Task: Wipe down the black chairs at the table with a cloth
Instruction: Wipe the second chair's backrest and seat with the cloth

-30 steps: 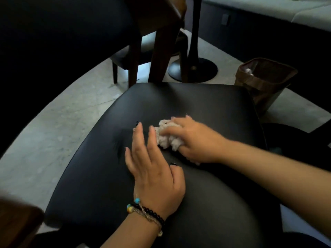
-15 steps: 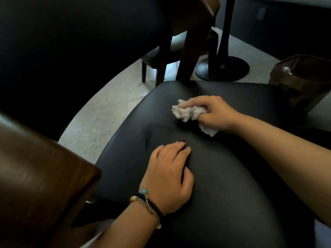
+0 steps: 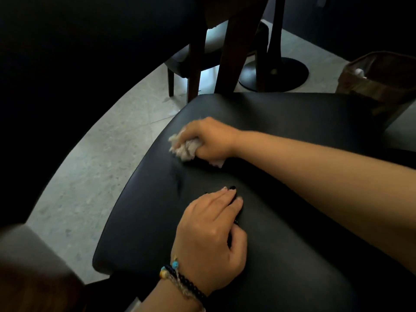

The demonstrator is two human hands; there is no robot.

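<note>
A black padded chair seat (image 3: pixel 292 122) fills the middle of the head view. My right hand (image 3: pixel 211 137) grips a crumpled pale cloth (image 3: pixel 185 147) and presses it onto the seat near its left edge. My left hand (image 3: pixel 211 235) rests on the seat closer to me, fingers bent loosely and holding nothing; beaded bracelets circle its wrist.
A second dark chair (image 3: pixel 202 55) with wooden legs stands beyond the seat. A black round table base (image 3: pixel 274 73) sits on the pale floor behind it. A brown bin (image 3: pixel 380 84) stands at the right. The dark table edge (image 3: pixel 67 64) curves over the left side.
My right hand has dragged the cloth left and toward me, to the seat's left edge. My left hand has stayed on the seat, its fingers flat a second ago and now bent.
</note>
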